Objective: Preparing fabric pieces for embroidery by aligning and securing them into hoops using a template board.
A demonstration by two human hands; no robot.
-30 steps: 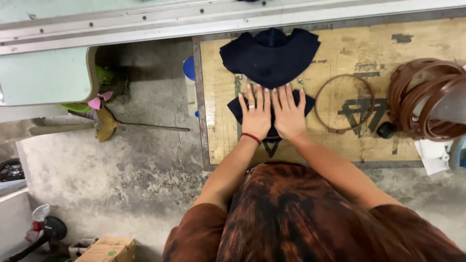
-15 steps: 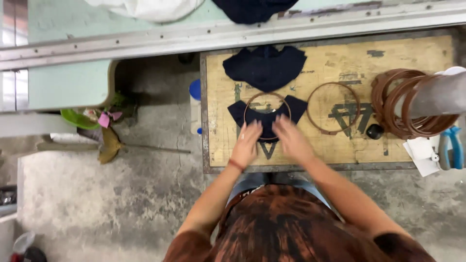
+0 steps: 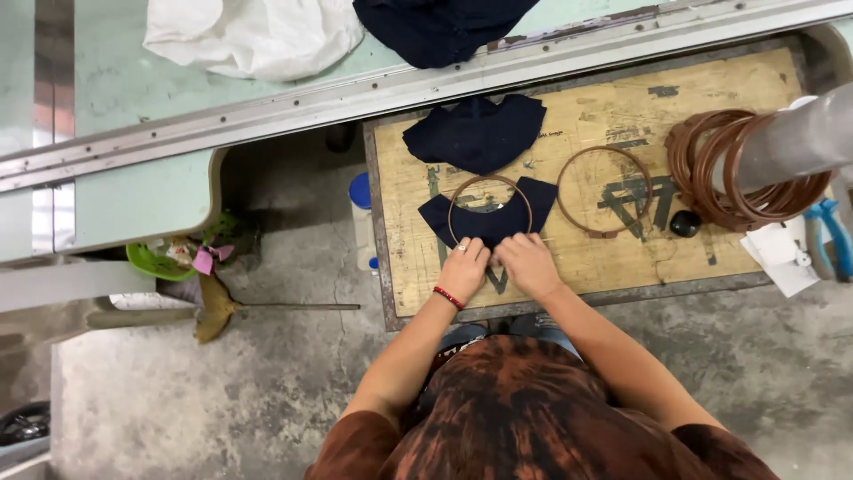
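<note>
A small navy fabric piece (image 3: pixel 533 197) lies on a worn wooden board (image 3: pixel 604 116), with a brown hoop (image 3: pixel 490 180) resting on top of it. My left hand (image 3: pixel 464 267), a red band at its wrist, and my right hand (image 3: pixel 530 265) meet at the hoop's near rim. Their fingers are curled together and pinch the rim and the cloth under it. A second navy piece (image 3: pixel 475 132) lies just beyond, flat on the board.
A loose hoop (image 3: pixel 606 191) lies to the right, beside a small black knob (image 3: pixel 685 223). Several hoops (image 3: pixel 711 169) hang on a metal pole (image 3: pixel 800 142). Blue-handled scissors (image 3: pixel 831 236) and white paper (image 3: pixel 782 258) sit far right. White cloth (image 3: pixel 253 36) and navy cloth (image 3: pixel 440 27) lie on the green table.
One second ago both hands pressed flat on the bare navy piece. A hoop then appeared on it, and my hands have since drawn together at its near rim.
</note>
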